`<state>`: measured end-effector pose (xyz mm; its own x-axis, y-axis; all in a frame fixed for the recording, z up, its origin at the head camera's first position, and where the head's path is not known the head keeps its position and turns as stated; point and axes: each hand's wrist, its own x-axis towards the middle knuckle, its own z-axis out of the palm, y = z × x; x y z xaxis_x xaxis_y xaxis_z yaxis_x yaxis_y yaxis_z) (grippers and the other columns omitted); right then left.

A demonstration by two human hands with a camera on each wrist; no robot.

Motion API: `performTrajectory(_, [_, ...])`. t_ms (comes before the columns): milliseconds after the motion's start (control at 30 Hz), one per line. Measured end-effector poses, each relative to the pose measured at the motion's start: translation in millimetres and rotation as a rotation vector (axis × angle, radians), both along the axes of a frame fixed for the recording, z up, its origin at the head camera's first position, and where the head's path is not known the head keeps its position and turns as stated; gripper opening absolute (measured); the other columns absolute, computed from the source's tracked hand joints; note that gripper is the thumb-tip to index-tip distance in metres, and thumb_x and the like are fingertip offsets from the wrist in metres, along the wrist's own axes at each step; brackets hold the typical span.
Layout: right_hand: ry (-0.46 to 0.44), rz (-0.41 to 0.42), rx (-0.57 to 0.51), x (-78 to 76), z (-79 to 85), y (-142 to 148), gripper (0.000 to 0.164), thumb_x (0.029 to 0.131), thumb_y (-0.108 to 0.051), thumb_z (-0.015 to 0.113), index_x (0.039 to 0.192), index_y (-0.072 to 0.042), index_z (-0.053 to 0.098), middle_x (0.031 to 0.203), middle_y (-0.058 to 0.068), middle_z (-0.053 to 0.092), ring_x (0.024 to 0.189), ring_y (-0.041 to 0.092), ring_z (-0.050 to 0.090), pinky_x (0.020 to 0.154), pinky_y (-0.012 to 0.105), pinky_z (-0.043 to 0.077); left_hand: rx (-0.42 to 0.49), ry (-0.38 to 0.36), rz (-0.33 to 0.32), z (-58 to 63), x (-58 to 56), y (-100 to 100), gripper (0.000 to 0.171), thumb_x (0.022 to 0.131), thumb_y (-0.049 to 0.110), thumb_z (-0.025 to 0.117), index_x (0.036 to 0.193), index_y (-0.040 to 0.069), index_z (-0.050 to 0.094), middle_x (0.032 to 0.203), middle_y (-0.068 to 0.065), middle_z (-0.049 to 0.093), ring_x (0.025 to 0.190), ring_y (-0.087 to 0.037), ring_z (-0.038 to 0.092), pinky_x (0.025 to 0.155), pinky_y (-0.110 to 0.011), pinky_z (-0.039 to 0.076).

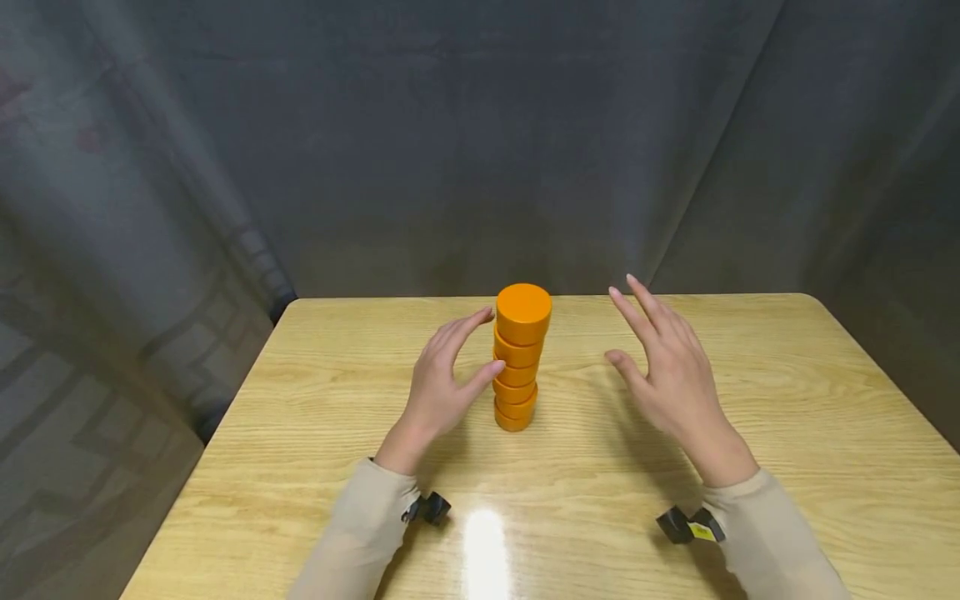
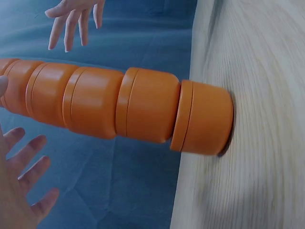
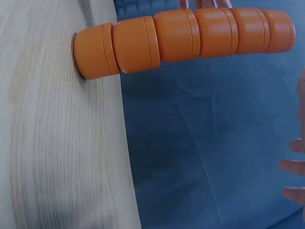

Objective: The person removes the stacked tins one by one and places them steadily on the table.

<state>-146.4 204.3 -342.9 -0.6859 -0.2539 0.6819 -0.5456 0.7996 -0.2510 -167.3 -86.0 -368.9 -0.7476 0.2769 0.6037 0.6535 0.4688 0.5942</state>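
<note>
Several orange round lidded canisters stand one on another in an upright, slightly uneven stack on the wooden table. My left hand is at the stack's left side, thumb and fingers spread in a wide curve. Its thumb overlaps the middle canisters in the head view, and nothing is gripped. To the right of the stack, apart from it, my right hand hovers with fingers extended and holds nothing. From the left wrist, the seams below the lids show on the canisters; the lowest rests on the tabletop.
A dark grey curtain hangs behind the table and along both sides. Black wrist cameras sit under both sleeves, the left camera and the right camera low over the table.
</note>
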Motion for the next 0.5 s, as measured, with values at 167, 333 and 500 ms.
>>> performTrajectory(167, [0.051,0.039,-0.037,-2.8,3.8,-4.4,0.072,0.099,-0.066,0.029,0.152,-0.019,0.041,0.154,0.008,0.041,0.131,0.039,0.046,0.109,0.056,0.033,0.076,-0.105,-0.032,1.5,-0.5,6.9,0.06,0.091,0.035,0.069,0.146,0.019,0.049,0.143,0.007,0.052,0.131,-0.014,0.046,0.108,-0.046,0.036])
performTrajectory(333, [0.06,0.065,-0.06,-3.9,5.7,-7.2,0.07,0.099,-0.065,0.033,0.15,-0.018,0.044,0.15,0.007,0.047,0.128,0.037,0.049,0.107,0.054,0.035,0.143,-0.155,-0.05,2.1,-1.5,12.7,0.06,0.089,0.031,0.073,0.142,0.014,0.052,0.14,0.001,0.054,0.127,-0.016,0.048,0.104,-0.045,0.04])
performTrajectory(500, [0.068,0.087,-0.094,-5.9,8.3,-10.7,0.068,0.099,-0.063,0.038,0.148,-0.017,0.048,0.145,0.006,0.053,0.125,0.035,0.052,0.105,0.052,0.037,0.199,-0.112,-0.068,0.7,-5.9,16.1,0.059,0.085,0.016,0.078,0.139,0.01,0.056,0.136,-0.005,0.058,0.122,-0.019,0.051,0.099,-0.043,0.043])
